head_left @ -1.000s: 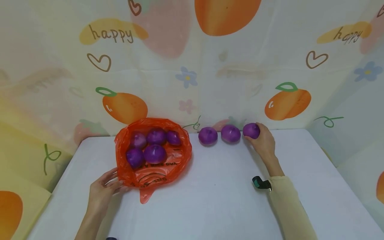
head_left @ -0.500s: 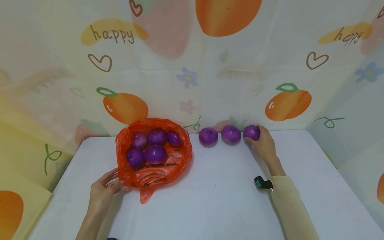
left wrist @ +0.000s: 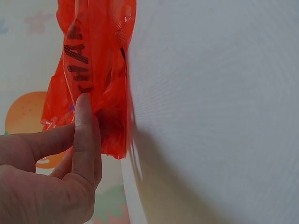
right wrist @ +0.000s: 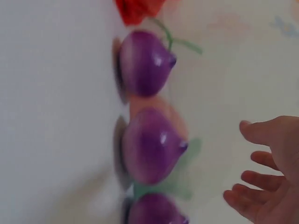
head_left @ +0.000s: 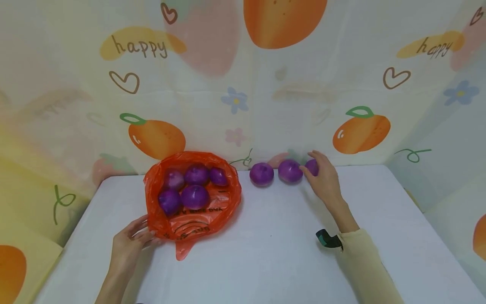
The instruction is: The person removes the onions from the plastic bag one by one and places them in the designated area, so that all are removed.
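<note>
Three purple onions stand in a row along the back of the table: a left onion (head_left: 261, 174), a middle onion (head_left: 290, 171) and a right onion (head_left: 311, 167), the last partly hidden behind my right hand (head_left: 325, 178). In the right wrist view that hand (right wrist: 266, 172) holds nothing, its fingers spread apart, with a gap to the middle onion (right wrist: 152, 145). At the left, an orange-red plastic bag (head_left: 193, 228) lies wide-mouthed with several more onions inside. My left hand (head_left: 129, 242) touches its left side; in the left wrist view extended fingers lie against the bag (left wrist: 100, 70).
A white table (head_left: 265, 261) carries everything. A patterned cloth (head_left: 205, 105) with oranges and hearts hangs right behind the row. A small black device (head_left: 328, 240) sits at the right sleeve (head_left: 370, 261).
My right hand has let go of the right onion and moved a little left, lifting over it. The left hand and the bag stay in place.
</note>
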